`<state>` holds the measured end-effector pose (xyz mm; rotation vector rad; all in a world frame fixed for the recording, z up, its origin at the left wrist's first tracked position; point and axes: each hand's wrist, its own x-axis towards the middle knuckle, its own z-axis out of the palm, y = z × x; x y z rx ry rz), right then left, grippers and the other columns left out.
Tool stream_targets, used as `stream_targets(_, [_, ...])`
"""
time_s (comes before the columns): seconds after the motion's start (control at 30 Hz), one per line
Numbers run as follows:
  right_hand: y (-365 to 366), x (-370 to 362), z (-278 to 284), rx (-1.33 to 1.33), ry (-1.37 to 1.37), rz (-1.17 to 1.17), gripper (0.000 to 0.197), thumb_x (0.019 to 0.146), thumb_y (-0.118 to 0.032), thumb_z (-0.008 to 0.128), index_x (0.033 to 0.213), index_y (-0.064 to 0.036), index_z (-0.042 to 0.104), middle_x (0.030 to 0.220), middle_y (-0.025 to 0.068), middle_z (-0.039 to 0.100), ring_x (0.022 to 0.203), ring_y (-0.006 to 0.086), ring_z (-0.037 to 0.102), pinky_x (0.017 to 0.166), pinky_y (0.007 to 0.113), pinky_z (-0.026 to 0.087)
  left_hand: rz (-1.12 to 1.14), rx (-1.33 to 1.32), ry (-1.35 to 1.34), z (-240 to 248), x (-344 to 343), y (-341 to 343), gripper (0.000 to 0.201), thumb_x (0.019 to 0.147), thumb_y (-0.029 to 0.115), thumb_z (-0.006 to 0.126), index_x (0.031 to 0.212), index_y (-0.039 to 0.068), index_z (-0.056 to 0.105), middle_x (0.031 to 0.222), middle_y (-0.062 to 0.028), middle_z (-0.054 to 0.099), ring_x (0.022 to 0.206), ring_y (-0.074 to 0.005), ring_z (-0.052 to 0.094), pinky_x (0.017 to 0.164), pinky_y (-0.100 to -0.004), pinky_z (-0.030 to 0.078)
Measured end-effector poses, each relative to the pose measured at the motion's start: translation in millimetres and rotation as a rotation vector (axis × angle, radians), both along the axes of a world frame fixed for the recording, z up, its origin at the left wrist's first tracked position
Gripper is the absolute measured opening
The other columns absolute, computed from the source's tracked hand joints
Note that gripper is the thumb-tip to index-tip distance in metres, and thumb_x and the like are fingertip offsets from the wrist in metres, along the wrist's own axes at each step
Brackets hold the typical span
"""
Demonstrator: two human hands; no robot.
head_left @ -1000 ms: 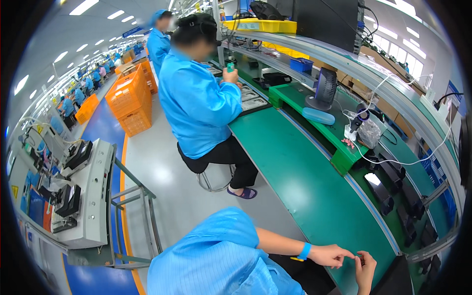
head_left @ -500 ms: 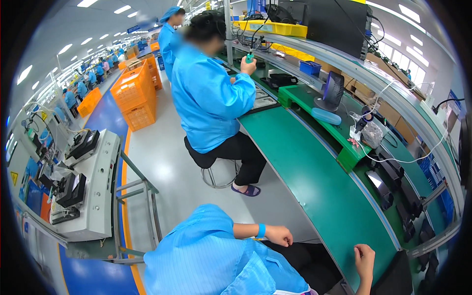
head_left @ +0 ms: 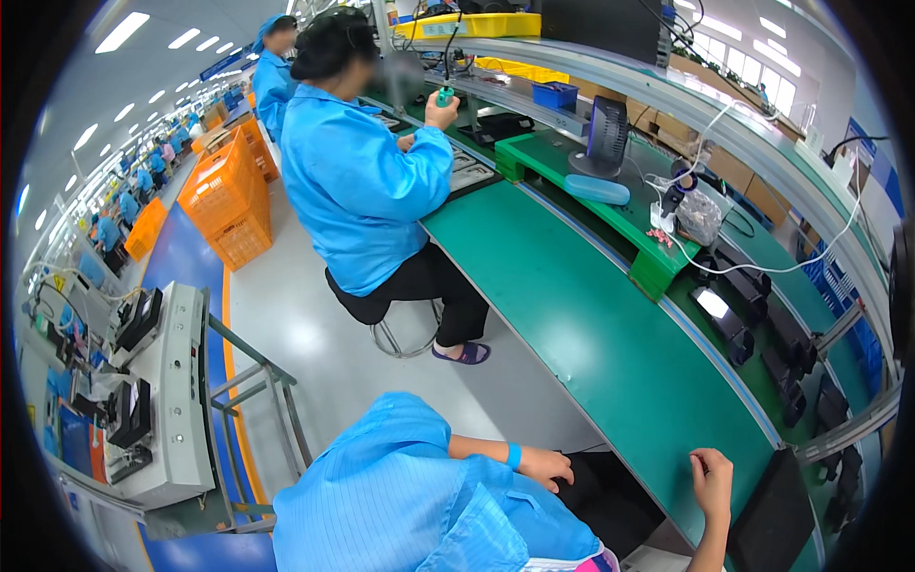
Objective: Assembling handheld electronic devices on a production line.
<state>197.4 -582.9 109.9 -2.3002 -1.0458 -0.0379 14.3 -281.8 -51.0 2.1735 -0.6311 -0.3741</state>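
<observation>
My left hand [head_left: 547,468], with a light blue band at the wrist, rests low over my black trousers [head_left: 602,496] beside the table edge. It holds nothing that I can see, and its fingers are loosely bent and slightly apart. Over the near end of the green tabletop [head_left: 610,367] is my right hand [head_left: 712,480], raised with the fingers curled in toward the thumb. Nothing shows between them. A dark flat panel [head_left: 774,515] stands just right of that forearm.
A co-worker in blue [head_left: 357,191] sits ahead, holding a small green tool [head_left: 444,97]. A green raised shelf [head_left: 658,272] carries a fan [head_left: 606,138] and a light blue case [head_left: 597,189]. Dark devices [head_left: 724,324] line the right side. Orange crates [head_left: 227,205] and grey equipment [head_left: 181,410] are left.
The view has turned, so the co-worker and table appear further left. My right hand sits slightly higher in the picture; my left hand stays over my lap.
</observation>
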Motion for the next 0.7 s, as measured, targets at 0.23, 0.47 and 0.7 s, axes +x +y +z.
stream_targets(0.23, [2, -2, 13, 0.012, 0.063, -0.023, 0.004, 0.086, 0.001, 0.067, 0.090, 0.0011, 0.069, 0.079, 0.0160, 0.066, 0.066, 0.0290, 0.064, 0.060, 0.037, 0.049, -0.177, -0.289, 0.178, 117, 35, 23, 0.037, 0.096, 0.017, 0.066, 0.128, 0.000, 0.062, 0.107, -0.0152, 0.066, 0.094, -0.0252, 0.065, 0.079, -0.0367, 0.053])
stream_targets(0.47, [-2, 0, 12, 0.042, 0.121, -0.029, 0.012, 0.086, 0.002, 0.067, 0.098, 0.0015, 0.069, 0.079, 0.0151, 0.065, 0.065, 0.0246, 0.063, 0.059, 0.033, 0.048, -0.143, -0.563, -0.051, 154, 135, -16, 0.024, 0.096, 0.015, 0.063, 0.115, 0.000, 0.068, 0.100, -0.0114, 0.070, 0.083, -0.0208, 0.066, 0.071, -0.0345, 0.052])
stream_targets(0.7, [-9, 9, -1, 0.155, 0.224, -0.167, 0.034, 0.088, 0.003, 0.062, 0.121, 0.0027, 0.057, 0.085, 0.0105, 0.065, 0.072, 0.0149, 0.062, 0.065, 0.027, 0.049, -0.197, -0.707, -0.069, 124, 209, -111, 0.018, 0.091, 0.014, 0.065, 0.099, -0.001, 0.071, 0.084, -0.0116, 0.071, 0.075, -0.0224, 0.068, 0.068, -0.0345, 0.054])
